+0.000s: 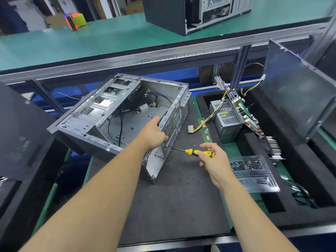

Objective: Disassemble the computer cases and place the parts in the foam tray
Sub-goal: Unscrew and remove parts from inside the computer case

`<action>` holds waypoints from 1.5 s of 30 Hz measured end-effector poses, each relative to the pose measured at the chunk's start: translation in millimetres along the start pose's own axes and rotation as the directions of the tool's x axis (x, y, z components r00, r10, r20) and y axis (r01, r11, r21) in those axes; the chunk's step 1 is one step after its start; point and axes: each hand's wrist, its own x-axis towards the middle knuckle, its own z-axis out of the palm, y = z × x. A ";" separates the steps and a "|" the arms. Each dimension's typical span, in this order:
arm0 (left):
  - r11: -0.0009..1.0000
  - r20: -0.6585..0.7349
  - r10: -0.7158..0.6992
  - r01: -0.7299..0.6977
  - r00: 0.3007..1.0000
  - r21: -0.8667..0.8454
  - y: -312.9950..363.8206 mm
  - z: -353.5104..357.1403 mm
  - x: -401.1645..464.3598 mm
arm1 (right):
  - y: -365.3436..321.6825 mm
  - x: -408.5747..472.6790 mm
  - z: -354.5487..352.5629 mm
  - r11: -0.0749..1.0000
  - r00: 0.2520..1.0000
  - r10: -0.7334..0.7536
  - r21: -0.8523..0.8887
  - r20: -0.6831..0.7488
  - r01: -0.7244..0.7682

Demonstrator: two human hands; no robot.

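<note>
Open computer case point(127, 113) on the mat point(181, 197), centre of the table point(309, 231), rear panel facing right. Foam tray point(300, 179) right of the mat. In the tray: power supply point(227, 120) at the back, motherboard point(243, 113) leaning on its right side, side panel point(298, 91) upright further right. RAM stick point(205, 130) between case and tray. Screw tray point(252, 171) on the foam tray's front left. Second case point(181, 13) on the shelf point(91, 44) behind

Place: electronics disassembly line, factory workshop | Evidence: green anti-static mat point(54, 46) laid on an aluminium-framed upper shelf point(127, 59) | opened computer case point(116, 113) set on a dark work mat point(181, 206) | black foam tray point(300, 197) loaded with a power supply point(227, 120) and motherboard point(245, 115) | clear screw tray point(254, 179) kept alongside
</note>
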 end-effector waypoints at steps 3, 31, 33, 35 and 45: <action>1.000 -0.001 0.003 -0.003 1.000 0.010 0.0 -0.2 -0.1 | -1.4 0.1 1.4 1.000 0.999 0.016 0.011 0.041 -0.016; 1.000 -0.006 0.001 -0.001 1.000 0.015 -0.8 0.3 2.3 | -0.7 3.4 4.0 0.940 0.940 0.341 -0.032 0.029 -0.340; 1.000 -0.010 -0.001 0.001 1.000 0.017 -1.2 0.2 3.0 | 2.1 2.8 2.7 0.947 0.949 0.316 -0.068 0.006 -0.315; 1.000 -0.012 -0.002 0.002 1.000 0.019 -1.4 0.2 3.2 | 3.2 2.0 2.0 0.970 0.973 0.229 -0.084 0.010 -0.228; 1.000 -0.005 0.002 -0.002 1.000 0.016 -1.9 -0.1 3.9 | 0.1 -2.4 1.5 1.000 1.000 0.004 -0.015 -0.015 -0.004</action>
